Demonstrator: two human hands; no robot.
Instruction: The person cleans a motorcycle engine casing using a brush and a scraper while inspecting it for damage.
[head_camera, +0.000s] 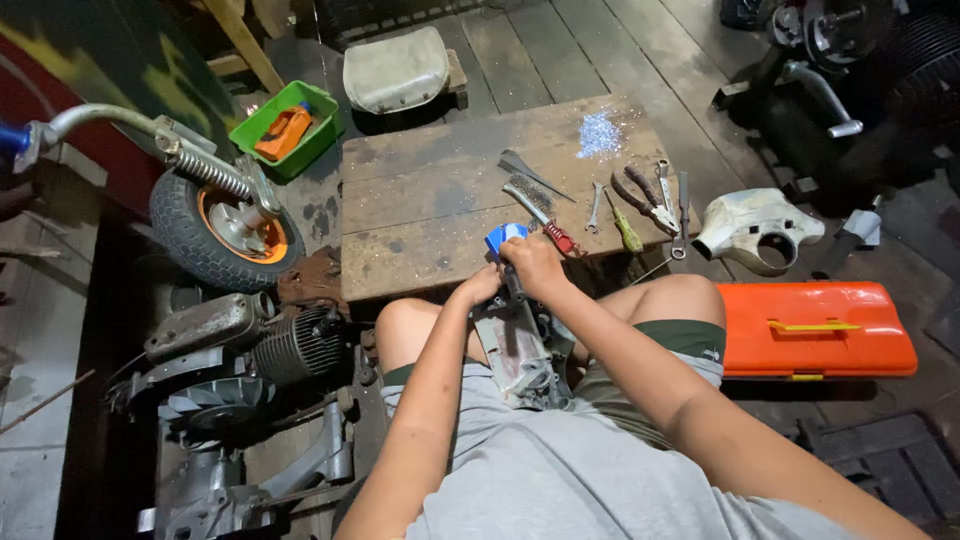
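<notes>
I sit with a grey metal engine part (520, 352) held between my knees. My right hand (535, 265) is closed around a tool with a blue head (504, 238) at the part's top end. Beside it, my left hand (479, 286) grips the upper edge of the metal part. Both hands are at the near edge of a low wooden board (430, 200). On the board lie a wire brush (531, 197), a red-handled tool (563, 240), a yellow-green screwdriver (627, 232), pliers (645, 195) and wrenches (681, 212).
An orange toolbox (815, 328) lies on the floor at my right, with a white cover part (757, 229) behind it. To the left are a small wheel with an orange rim (222, 226), an engine (260, 350), a green bin (287, 128) and a pale seat (396, 68).
</notes>
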